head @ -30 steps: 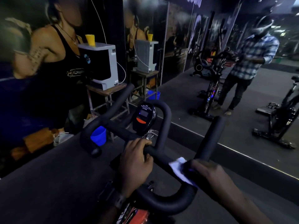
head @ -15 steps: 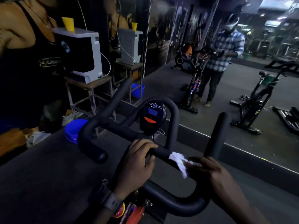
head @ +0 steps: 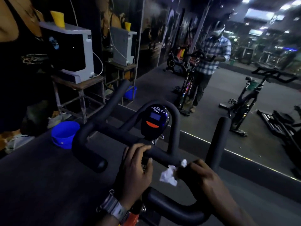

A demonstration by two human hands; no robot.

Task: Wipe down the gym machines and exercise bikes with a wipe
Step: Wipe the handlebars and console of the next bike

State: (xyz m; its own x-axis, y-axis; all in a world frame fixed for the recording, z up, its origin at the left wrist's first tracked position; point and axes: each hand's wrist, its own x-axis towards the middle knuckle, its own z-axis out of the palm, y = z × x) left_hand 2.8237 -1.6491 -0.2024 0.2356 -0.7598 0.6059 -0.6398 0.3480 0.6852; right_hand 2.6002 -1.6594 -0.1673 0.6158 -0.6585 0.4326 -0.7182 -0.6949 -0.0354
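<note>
An exercise bike's black padded handlebar (head: 114,130) fills the middle of the view, with a small console (head: 154,120) showing a blue screen and an orange button. My left hand (head: 136,168) grips the crossbar just below the console. My right hand (head: 201,174) holds a crumpled white wipe (head: 169,175) wrapped against the bar to the right of my left hand. The wipe's loose end hangs under the bar.
A blue bucket (head: 64,135) sits on the floor behind the handlebar's left end. A white machine (head: 76,51) stands on a metal stool at the left. A wall mirror ahead reflects a person in a checked shirt (head: 211,56) and other bikes (head: 249,101).
The camera has tipped up and right a little. My right hand has slid the wipe leftward along the bar, nearer my left hand. My left hand keeps its grip.
</note>
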